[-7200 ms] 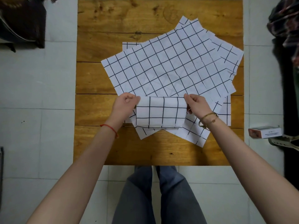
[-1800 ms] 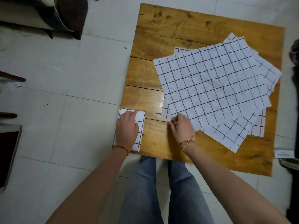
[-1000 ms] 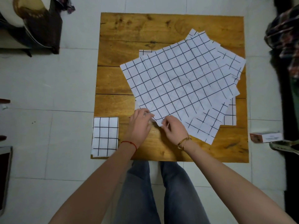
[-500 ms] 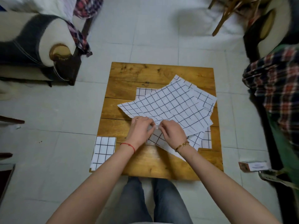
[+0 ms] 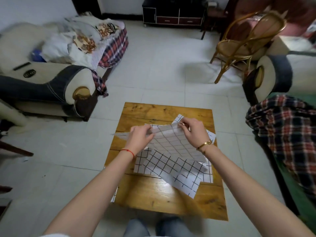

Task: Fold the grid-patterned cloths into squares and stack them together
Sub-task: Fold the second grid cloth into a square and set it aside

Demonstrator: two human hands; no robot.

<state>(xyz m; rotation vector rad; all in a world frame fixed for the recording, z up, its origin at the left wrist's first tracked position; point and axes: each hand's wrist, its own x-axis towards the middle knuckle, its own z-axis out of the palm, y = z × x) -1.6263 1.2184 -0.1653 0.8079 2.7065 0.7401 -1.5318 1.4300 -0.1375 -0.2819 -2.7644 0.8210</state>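
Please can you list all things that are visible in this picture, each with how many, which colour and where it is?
lifted cloth: one, white with dark grid, held above the table between both hands
spread cloths: several, exact count unclear, white with black grid, overlapping on the table under the lifted one
folded cloth: one, white with black grid, at the table's near left edge, mostly hidden by the left arm
table: one, brown wood, centre of the tiled floor
sofas: two, cream and dark blue, left and right
plaid blanket: one, red, dark and white, right
rattan chair: one, golden brown, far right
cabinet: one, dark, far wall
left hand: pinches the lifted cloth's left part
right hand: pinches its top edge
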